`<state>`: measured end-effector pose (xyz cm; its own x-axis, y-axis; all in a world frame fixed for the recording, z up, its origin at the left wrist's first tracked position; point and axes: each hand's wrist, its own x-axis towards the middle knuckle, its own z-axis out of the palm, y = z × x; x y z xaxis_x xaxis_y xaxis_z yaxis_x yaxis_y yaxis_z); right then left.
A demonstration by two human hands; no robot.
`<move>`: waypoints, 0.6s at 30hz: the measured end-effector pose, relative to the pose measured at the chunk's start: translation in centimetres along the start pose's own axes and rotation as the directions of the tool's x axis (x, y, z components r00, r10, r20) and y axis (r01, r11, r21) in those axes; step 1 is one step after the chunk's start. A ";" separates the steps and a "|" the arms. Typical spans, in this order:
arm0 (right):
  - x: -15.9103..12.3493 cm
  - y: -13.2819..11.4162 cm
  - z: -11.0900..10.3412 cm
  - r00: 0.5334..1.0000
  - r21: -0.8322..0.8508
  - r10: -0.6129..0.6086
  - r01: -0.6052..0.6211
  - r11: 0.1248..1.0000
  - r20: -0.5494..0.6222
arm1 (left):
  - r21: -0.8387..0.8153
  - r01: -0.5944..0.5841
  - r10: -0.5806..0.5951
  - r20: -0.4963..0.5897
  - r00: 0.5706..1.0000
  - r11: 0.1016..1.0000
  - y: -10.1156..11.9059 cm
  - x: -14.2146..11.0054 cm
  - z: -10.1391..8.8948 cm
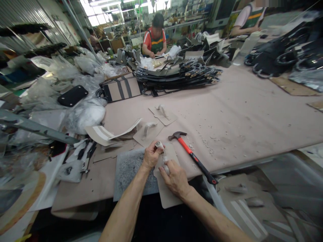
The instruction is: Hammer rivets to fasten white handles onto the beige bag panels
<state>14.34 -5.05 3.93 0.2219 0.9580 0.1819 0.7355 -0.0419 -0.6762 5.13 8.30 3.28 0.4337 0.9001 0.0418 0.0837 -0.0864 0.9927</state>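
My left hand [150,156] is closed around the upper end of a small whitish strap loop [163,155]. My right hand [174,178] pinches the lower end of the same loop against a beige panel [166,196] that hangs over the table's front edge. Under the panel's left side lies a grey speckled pad [130,171]. A claw hammer with a red and black handle [193,156] rests on the table just right of my hands.
More beige panels with strap loops [163,114] lie beyond my hands. Stacked black and beige bag parts [176,77] sit at mid table, plastic bags [83,114] at the left. Two people work at the far side. Panels [242,201] lie low at the right.
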 end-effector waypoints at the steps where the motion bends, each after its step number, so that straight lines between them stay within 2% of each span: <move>1: 0.0 -0.2 -0.5 1.000 0.013 -0.006 0.006 1.000 0.030 | 0.017 -0.011 0.011 0.007 1.000 1.000 0.1 0.0 0.0; 4: 0.5 0.0 -2.7 0.991 0.070 -0.075 0.067 0.995 0.110 | 0.086 -0.066 0.062 0.047 0.997 0.994 0.5 -0.1 0.1; 6: 1.1 1.1 -4.8 0.995 0.032 -0.087 0.085 0.996 0.043 | 0.151 -0.115 0.106 0.061 0.992 0.982 0.7 -0.4 0.2; 8: 1.8 3.2 -6.6 0.997 -0.139 -0.026 0.016 0.990 -0.072 | 0.216 -0.153 0.144 0.056 0.988 0.964 0.6 -0.9 0.4; 10: 2.3 5.7 -7.8 0.992 -0.334 0.079 -0.108 0.936 -0.102 | 0.254 -0.169 0.165 0.038 0.986 0.952 0.4 -1.3 0.6; 12: 2.7 7.8 -8.4 0.975 -0.362 0.223 -0.215 0.907 -0.020 | 0.264 -0.172 0.170 0.030 0.985 0.949 0.1 -1.5 0.8; 14: 3.0 8.9 -8.6 0.924 -0.192 0.363 -0.337 0.921 0.120 | 0.256 -0.172 0.170 0.032 0.985 0.951 0.0 -1.5 0.8; 16: 3.6 8.7 -8.9 0.853 0.023 0.439 -0.463 0.886 0.283 | 0.240 -0.173 0.170 0.033 0.985 0.955 0.0 -1.4 0.8; 18: 4.2 7.3 -9.4 0.793 0.141 0.449 -0.542 0.828 0.413 | 0.231 -0.174 0.172 0.032 0.985 0.957 0.2 -1.4 0.8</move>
<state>26.70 -3.97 6.47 0.2417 0.8576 -0.4540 0.3990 -0.5144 -0.7591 5.23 6.68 3.31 0.4703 0.8577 0.2078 0.2116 -0.3382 0.9170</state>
